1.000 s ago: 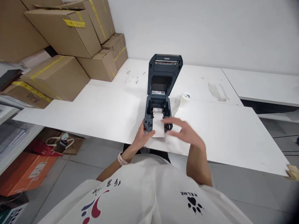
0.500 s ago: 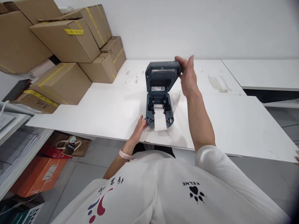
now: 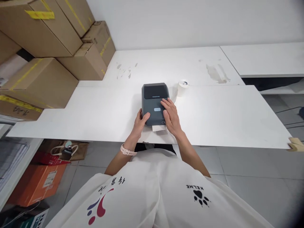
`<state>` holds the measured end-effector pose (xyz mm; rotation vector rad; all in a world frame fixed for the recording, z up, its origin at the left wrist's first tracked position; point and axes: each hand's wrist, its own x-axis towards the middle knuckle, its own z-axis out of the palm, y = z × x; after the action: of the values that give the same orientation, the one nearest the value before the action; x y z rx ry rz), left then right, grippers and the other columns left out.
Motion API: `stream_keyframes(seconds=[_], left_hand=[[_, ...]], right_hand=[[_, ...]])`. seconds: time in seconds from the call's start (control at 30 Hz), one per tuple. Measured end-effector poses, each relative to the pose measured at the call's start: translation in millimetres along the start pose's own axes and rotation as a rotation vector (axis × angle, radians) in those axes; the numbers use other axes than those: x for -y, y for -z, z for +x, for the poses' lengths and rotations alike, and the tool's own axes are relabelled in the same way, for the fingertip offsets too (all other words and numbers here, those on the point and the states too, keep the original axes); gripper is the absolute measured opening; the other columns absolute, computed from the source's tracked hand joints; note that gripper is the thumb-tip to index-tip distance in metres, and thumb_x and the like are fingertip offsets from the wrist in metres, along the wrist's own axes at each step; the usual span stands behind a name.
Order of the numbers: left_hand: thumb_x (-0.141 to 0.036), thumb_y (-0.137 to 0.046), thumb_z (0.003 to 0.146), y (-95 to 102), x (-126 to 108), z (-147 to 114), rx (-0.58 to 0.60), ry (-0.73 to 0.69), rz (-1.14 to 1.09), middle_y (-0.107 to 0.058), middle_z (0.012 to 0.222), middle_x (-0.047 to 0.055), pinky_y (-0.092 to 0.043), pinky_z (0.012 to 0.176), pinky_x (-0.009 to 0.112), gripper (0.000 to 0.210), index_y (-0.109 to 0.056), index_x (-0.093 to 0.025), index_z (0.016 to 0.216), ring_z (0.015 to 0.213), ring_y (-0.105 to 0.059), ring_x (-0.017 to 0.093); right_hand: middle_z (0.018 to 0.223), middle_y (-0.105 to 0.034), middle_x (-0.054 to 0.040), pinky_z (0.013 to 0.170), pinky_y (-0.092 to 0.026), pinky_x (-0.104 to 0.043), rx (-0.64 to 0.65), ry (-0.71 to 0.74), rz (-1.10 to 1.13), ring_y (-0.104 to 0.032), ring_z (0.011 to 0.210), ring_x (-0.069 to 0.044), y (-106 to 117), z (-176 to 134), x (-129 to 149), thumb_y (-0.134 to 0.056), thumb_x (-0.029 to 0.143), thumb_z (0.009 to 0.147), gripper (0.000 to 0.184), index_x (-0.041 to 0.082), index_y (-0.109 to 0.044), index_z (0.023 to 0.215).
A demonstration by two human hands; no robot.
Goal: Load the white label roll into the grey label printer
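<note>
A dark grey label printer (image 3: 155, 103) stands on the white table with its lid down. A white paper strip (image 3: 158, 128) sticks out of its front. My left hand (image 3: 140, 122) grips the printer's left front corner, thumb on the lid and fingers along the side. Across the right part of the lid lies my right hand (image 3: 171, 116), its fingers stretched out flat and holding nothing. Behind and to the right of the printer stands a small white paper roll (image 3: 182, 88).
Cardboard boxes (image 3: 38, 84) are stacked at the table's left end. The white table (image 3: 213, 117) has its front edge close to my body. An orange box (image 3: 38, 182) and a brown bag (image 3: 80, 150) sit below on the left. Cables hang at the right.
The printer's lid has swung down from raised to closed. My right hand has come down from the lid's upper edge onto its top. The paper roll behind now shows.
</note>
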<state>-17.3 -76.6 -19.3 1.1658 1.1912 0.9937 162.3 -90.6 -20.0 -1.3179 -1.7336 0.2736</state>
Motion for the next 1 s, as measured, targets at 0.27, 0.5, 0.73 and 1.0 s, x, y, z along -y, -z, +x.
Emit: stream_keyframes(seconds=[0.27,0.5,0.73,1.0], left_hand=[[-0.058,-0.064,0.084,0.7,3,0,-0.025,-0.038,-0.025,-0.059,0.145,0.012,-0.048,0.105,0.039,0.067,-0.053,-0.02,0.138,0.13,-0.057,0.028],[-0.065,-0.062,0.082,4.7,8,-52,-0.121,0.141,0.192,-0.065,0.071,0.003,-0.044,0.064,0.03,0.048,-0.065,-0.018,0.072,0.067,-0.055,0.014],[-0.055,-0.072,0.074,-12.6,3,-48,0.152,0.34,-0.129,-0.06,0.053,0.0,-0.029,0.05,0.026,0.041,-0.069,-0.017,0.061,0.045,-0.042,0.007],[-0.055,-0.063,0.084,0.2,5,-47,0.007,0.133,0.086,-0.052,0.047,-0.001,-0.036,0.051,0.028,0.049,-0.057,-0.02,0.05,0.047,-0.045,0.01]], right_hand=[[0.144,-0.06,-0.0091,0.123,-0.035,-0.051,-0.087,0.053,0.057,-0.039,0.15,-0.024,-3,0,-3,-0.031,0.036,0.106,0.041,0.025,-0.059,0.135],[0.14,-0.063,-0.0109,0.119,-0.04,-0.055,-0.105,0.011,0.109,-0.042,0.148,-0.026,-4,-2,0,-0.036,0.036,0.105,0.031,0.025,-0.059,0.124],[0.137,-0.064,-0.0101,0.118,-0.04,-0.056,-0.103,0.053,0.112,-0.042,0.148,-0.026,-3,-4,-4,-0.039,0.035,0.105,0.03,0.026,-0.063,0.12],[0.145,-0.062,-0.0027,0.124,-0.016,-0.062,0.048,0.11,-0.238,-0.043,0.147,-0.03,12,-2,2,-0.048,0.041,0.103,0.027,0.033,-0.069,0.119]])
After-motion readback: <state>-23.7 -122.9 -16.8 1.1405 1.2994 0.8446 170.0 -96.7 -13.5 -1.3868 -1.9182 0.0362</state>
